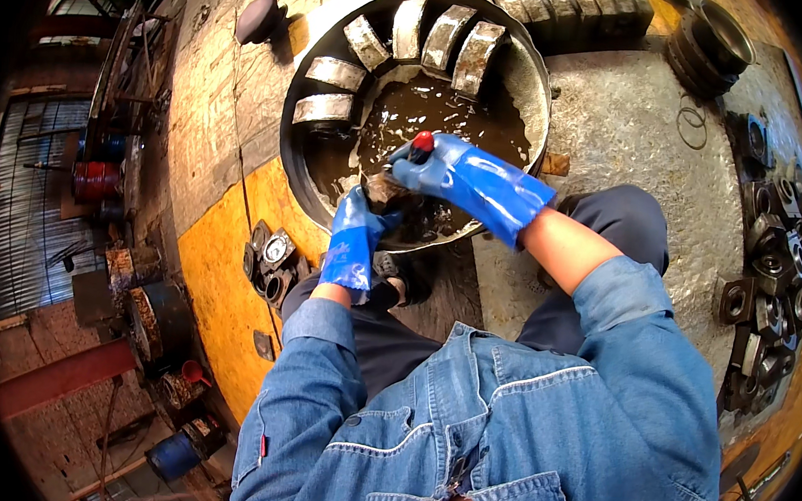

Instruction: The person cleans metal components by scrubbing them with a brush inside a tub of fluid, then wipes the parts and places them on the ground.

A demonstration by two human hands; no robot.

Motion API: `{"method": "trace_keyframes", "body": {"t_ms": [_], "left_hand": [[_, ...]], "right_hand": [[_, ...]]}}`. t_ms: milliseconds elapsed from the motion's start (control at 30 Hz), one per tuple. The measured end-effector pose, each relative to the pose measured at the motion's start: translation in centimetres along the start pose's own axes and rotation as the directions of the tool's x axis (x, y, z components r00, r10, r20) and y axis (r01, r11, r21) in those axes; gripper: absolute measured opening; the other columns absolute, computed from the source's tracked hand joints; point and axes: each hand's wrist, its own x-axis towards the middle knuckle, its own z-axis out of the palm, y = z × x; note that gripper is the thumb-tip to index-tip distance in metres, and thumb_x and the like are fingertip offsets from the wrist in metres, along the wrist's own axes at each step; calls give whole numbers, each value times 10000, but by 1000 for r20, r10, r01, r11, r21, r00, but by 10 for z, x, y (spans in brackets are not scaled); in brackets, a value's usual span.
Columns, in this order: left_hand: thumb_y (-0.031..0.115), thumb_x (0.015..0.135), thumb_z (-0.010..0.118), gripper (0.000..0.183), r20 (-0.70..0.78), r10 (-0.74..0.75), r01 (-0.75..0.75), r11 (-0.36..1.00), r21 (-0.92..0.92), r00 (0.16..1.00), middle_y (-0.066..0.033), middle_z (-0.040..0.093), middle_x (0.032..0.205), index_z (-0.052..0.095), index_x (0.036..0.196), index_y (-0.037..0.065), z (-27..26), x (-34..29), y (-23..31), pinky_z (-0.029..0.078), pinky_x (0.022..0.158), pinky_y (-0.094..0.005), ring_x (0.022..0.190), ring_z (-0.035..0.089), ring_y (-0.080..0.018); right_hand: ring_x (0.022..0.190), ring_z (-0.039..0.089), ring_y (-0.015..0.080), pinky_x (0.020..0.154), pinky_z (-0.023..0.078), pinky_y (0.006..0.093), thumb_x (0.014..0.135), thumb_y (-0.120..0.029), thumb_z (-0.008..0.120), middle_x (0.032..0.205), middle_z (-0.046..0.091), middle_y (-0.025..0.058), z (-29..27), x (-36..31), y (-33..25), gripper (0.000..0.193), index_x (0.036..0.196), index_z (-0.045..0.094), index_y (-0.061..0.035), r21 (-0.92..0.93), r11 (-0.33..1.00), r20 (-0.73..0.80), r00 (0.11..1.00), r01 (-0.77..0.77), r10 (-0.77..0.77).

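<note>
A large round basin (546, 106) of dark, wet liquid stands in front of me. Curved metal blocks (407, 30) lean side by side along its far and left inner wall. My right hand (431, 163), in a blue rubber glove, is closed round a tool with a red and black handle (422, 143); its working end is hidden low in the basin. At the near rim my left hand (357, 228), gloved alike, has its fingers bent over a wet, dark piece that I cannot make out. Both hands are close together.
Rows of dark curved blocks (570, 14) stand behind the basin. Stacked metal rings (709, 49) sit far right. Many small housings (768, 261) line the right edge; several more (277, 250) lie left of my knee. A rounded dark object (260, 19) stands far left.
</note>
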Motion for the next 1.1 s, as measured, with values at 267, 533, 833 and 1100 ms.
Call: {"method": "trace_keyframes", "body": {"t_ms": [267, 533, 833, 1100], "left_hand": [[340, 698, 960, 758, -32, 32, -33, 999, -18, 999, -235, 739, 1190, 655, 1299, -5, -4, -3, -2, 557, 993, -452, 1140, 698, -401], [394, 704, 914, 701, 37, 11, -6, 993, -117, 999, -222, 759, 1168, 692, 1256, 23, -21, -5, 50, 575, 957, -438, 1098, 731, -372], [122, 873, 751, 177, 258, -212, 332, 509, -794, 943, -48, 601, 603, 658, 750, 34, -7, 11, 112, 394, 412, -325, 457, 552, -173], [241, 930, 705, 247, 408, -63, 340, 675, -655, 911, -121, 712, 819, 756, 964, 2, -24, 13, 85, 526, 685, -338, 749, 677, -201]], "right_hand": [[802, 685, 207, 759, 562, 355, 905, -325, 656, 889, 719, 114, -42, 12, 24, 296, 1031, 724, -66, -240, 932, -351, 919, -273, 179], [1130, 711, 348, 1007, 553, 453, 951, -482, 614, 1216, 749, 151, -60, -13, -10, 507, 1360, 680, -190, -367, 885, -579, 815, -287, 24], [926, 743, 374, 881, 578, 416, 892, -281, 623, 1015, 763, 227, -25, 22, 55, 333, 1068, 783, -47, -432, 894, -214, 977, -118, 25], [983, 737, 381, 860, 570, 459, 728, -355, 818, 1073, 750, 263, 12, 23, 59, 534, 1106, 769, 19, -461, 847, 79, 938, -266, 337]]}}
